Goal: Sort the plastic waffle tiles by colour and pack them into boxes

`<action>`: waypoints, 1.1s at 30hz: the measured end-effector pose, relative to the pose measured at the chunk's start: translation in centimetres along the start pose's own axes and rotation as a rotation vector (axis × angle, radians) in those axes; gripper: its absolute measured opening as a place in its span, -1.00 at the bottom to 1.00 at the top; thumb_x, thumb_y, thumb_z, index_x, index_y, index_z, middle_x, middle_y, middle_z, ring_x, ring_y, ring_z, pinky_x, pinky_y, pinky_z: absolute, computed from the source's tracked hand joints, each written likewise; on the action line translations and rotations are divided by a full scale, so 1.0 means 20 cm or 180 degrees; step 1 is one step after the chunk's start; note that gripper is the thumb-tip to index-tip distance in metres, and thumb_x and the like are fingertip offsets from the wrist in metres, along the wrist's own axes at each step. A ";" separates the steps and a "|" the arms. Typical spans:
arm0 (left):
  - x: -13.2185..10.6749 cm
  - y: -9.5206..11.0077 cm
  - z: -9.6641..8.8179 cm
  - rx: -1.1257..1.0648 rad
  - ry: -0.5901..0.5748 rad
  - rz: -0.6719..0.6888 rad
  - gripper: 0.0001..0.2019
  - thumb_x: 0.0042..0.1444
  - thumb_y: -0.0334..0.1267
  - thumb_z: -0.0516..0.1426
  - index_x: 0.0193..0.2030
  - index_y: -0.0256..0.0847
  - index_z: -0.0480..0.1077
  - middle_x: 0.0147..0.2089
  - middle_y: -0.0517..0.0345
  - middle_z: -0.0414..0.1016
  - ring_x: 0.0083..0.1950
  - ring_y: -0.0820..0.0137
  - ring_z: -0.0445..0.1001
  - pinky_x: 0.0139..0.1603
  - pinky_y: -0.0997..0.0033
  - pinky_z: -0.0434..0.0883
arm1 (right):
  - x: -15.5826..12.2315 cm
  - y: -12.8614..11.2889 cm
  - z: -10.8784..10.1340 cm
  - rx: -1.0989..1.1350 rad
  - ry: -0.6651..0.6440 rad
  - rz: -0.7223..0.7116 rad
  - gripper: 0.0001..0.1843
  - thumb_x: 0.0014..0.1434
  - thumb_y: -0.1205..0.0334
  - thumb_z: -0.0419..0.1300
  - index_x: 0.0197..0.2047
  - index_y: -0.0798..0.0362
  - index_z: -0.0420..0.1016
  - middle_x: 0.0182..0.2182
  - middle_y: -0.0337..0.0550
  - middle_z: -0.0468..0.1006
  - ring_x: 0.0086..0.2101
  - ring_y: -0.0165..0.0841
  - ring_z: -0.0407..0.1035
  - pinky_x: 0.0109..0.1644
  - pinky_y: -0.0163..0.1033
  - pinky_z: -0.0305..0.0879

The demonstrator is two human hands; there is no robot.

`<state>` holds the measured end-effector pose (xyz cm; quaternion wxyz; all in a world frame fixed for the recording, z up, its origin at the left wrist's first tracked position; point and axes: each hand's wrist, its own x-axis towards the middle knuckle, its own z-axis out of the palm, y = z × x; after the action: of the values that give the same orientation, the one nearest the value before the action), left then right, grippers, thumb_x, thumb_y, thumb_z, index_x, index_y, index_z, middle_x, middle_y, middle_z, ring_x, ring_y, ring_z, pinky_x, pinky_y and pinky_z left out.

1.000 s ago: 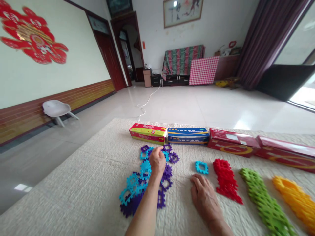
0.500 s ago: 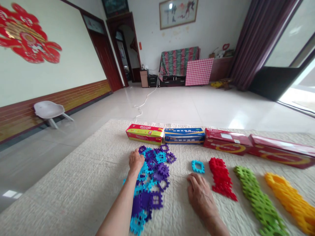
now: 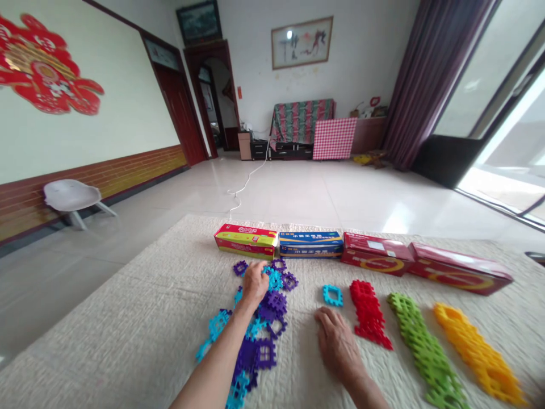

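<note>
My left hand (image 3: 255, 282) reaches into the upper part of a loose pile of purple and light blue plastic interlocking squares. Its fingers are curled down beside a light blue square (image 3: 273, 278); their tips are hidden, so I cannot see what is between them. Purple window-frame squares (image 3: 266, 353) lie lower in the pile, and my forearm covers part of it. My right hand (image 3: 336, 341) rests on the blanket with its fingers stretched out and holds nothing. Just beyond its fingertips lies a single light blue square frame (image 3: 332, 295).
Rows of red (image 3: 368, 312), green (image 3: 421, 343) and yellow (image 3: 479, 349) interlocking pieces lie to the right. Behind stand a red-and-yellow box (image 3: 246, 241), a blue box (image 3: 310, 245) and two dark red boxes (image 3: 377, 253) in a line on the quilted blanket (image 3: 128, 318).
My left hand has moved right, from the pile's left edge onto its upper middle. My right hand stays on the blanket. The camera view has shifted slightly.
</note>
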<state>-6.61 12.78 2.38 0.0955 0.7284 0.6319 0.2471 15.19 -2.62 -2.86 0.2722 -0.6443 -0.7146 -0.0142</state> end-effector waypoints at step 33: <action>-0.15 0.35 0.07 0.0052 -0.1063 0.0725 -0.66 -0.01 -0.41 0.09 -0.09 -0.18 0.53 -0.15 0.05 0.57 -0.03 0.31 0.50 0.06 0.40 0.37 | -0.20 0.00 0.06 -0.0169 0.0567 0.0158 -0.66 0.13 0.44 0.00 -0.07 0.06 0.45 0.00 0.00 0.48 0.02 -0.14 0.34 0.06 0.01 0.33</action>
<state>-0.07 8.84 3.53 0.1646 0.8268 0.5227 0.1269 14.87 -5.89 -5.50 0.3179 -0.6649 -0.6707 -0.0837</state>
